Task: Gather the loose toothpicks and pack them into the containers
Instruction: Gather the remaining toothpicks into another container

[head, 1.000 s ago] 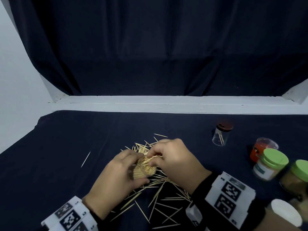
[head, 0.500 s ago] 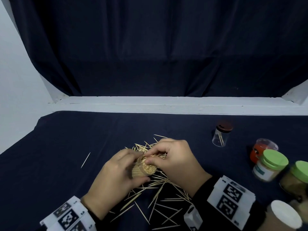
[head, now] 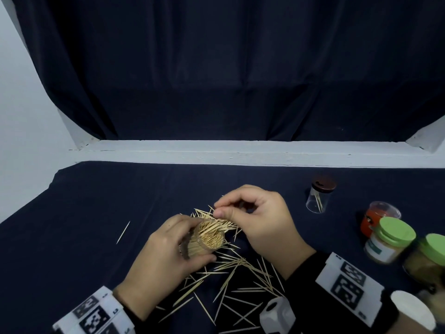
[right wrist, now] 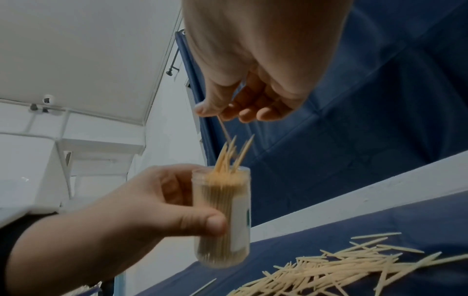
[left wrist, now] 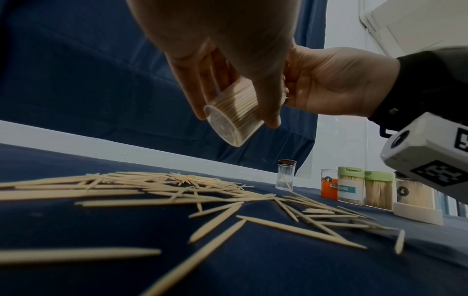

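Lifting away from the packed clear container [head: 206, 238], the right hand [head: 258, 221] had risen since a moment earlier, pinching one toothpick [right wrist: 224, 130] above the protruding tips. The left hand [head: 166, 256] gripped that container over the loose toothpicks [head: 240, 280] on the table [head: 96, 201]; it looked nearly full.

the left hand [head: 166, 251] curls thumb and fingers round a cylinder at its 1 o'clock, the right hand [head: 260, 220] above it pinching thumb to forefinger.
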`<state>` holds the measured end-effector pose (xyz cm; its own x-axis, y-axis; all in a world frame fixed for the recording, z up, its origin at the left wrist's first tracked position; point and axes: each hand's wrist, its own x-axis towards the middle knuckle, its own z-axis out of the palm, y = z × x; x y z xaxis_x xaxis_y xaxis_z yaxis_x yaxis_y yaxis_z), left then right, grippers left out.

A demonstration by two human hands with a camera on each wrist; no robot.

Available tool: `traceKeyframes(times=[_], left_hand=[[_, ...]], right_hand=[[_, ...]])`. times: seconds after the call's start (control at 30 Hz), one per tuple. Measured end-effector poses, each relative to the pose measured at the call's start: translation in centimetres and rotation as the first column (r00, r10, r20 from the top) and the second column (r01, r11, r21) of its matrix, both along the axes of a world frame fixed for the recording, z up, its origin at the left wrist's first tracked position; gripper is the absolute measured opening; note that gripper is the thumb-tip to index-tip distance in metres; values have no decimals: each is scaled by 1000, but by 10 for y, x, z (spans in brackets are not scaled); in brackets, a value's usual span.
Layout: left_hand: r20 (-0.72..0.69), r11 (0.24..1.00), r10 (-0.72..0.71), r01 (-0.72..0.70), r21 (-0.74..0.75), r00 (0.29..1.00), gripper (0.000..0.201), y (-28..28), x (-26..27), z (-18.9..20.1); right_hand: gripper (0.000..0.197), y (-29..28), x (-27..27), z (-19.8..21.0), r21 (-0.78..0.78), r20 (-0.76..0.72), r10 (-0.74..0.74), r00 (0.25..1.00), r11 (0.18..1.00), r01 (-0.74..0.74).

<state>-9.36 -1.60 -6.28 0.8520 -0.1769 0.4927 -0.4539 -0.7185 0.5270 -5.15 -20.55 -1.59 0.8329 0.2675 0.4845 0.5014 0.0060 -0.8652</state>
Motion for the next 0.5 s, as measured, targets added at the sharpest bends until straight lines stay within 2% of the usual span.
traceKeyframes(times=[0.2, 0.3, 0.37, 0.5], left_hand=[[11, 1000, -12, 12, -18, 1000, 54, -2, -1, -2], [25, 1000, -7, 7, -17, 1000, 54, -1, -1, -2], [37, 1000, -2, 3, -20, 999, 54, -1, -1, -1], [52, 999, 9, -7, -40, 999, 52, -1, 0, 0]], right_hand=[[16, 6, -4, -16, -142, -83, -25, 996, 990, 13], [16, 5, -5, -16, -74, -42, 16, 999, 997, -19], [14, 3, -5, -14, -36, 9, -15, 1000, 999, 15], [16, 5, -8, -21, -127, 163, -103, 981, 984, 125]])
